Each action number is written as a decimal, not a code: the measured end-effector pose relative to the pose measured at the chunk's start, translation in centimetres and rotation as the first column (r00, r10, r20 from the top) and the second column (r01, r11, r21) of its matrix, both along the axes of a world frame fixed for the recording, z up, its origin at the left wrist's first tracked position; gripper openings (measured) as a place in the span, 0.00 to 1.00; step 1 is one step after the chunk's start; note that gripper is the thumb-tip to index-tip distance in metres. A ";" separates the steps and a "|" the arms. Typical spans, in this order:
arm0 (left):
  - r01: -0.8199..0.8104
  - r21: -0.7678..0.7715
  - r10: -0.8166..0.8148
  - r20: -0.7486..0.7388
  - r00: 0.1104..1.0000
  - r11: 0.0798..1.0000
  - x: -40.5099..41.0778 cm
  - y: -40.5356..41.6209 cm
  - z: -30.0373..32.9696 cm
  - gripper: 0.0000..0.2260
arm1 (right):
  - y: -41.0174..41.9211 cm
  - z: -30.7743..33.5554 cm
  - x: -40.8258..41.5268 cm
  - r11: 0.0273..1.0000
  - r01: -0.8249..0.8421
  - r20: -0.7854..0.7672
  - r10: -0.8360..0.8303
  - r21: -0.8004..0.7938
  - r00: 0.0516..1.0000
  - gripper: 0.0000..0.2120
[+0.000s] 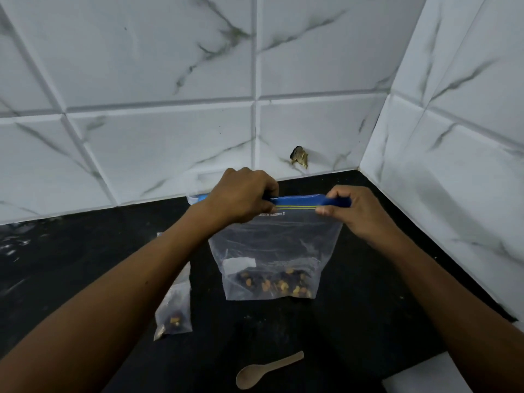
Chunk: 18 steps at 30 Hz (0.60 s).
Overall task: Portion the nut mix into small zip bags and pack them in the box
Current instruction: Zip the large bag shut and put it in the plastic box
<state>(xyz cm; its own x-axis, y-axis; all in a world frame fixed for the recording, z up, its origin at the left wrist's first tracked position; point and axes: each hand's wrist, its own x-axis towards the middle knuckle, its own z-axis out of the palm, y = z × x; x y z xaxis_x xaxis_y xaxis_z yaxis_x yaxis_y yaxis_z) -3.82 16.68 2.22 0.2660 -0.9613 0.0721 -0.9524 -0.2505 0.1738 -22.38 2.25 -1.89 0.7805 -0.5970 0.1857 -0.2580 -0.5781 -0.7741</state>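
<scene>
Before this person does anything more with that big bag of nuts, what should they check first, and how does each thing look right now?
1. Both hands on the zip strip: ok. The left hand and right hand each pinch an end of the blue zip strip.
2. Large bag upright: ok, it hangs from the strip with its bottom at the counter.
3. Nut mix settled at the bottom: ok.
4. Zip sealed or open: cannot tell.
5. Spoon within reach: ok, it lies on the counter in front of the bag.
6. Small bag filled: ok, it holds some nuts; its seal, cannot tell.
</scene>
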 end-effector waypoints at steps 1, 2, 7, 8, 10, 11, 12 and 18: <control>-0.023 0.014 0.024 0.000 1.000 1.000 0.7 0.6 0.0 0.06 | -0.2 -0.1 0.0 1.000 0.002 0.004 -0.002 0.012 1.000 0.07; -0.044 0.026 0.044 0.001 0.999 0.999 1.4 1.3 0.1 0.06 | -0.5 -0.1 -0.1 1.000 0.004 -0.001 -0.004 0.018 1.000 0.07; -0.133 0.050 0.134 -0.025 0.991 0.990 3.2 3.9 0.2 0.06 | -1.3 0.7 0.0 0.998 -0.030 -0.139 0.023 -0.049 0.990 0.04; -0.143 0.037 0.145 -0.047 0.988 0.989 3.4 4.3 0.3 0.05 | -1.4 1.1 0.1 0.997 -0.040 -0.175 0.027 -0.069 0.984 0.03; -0.160 -0.008 0.158 -0.111 0.981 0.987 3.6 4.8 0.2 0.04 | -1.6 1.7 0.2 0.994 -0.058 -0.240 0.034 -0.095 0.970 0.02; -0.166 -0.028 0.160 -0.143 0.977 0.986 3.6 5.0 0.2 0.05 | -1.6 2.0 0.2 0.991 -0.067 -0.265 0.034 -0.116 0.964 0.03; -0.167 -0.037 0.158 -0.165 0.973 0.985 3.5 5.1 0.1 0.05 | -1.6 2.3 0.3 0.984 -0.081 -0.291 0.032 -0.157 0.956 0.04; -0.103 -0.056 0.086 -0.255 0.963 0.993 2.8 4.9 0.2 0.06 | 1.0 4.6 2.3 0.865 -0.366 -0.480 0.173 -0.344 0.860 0.14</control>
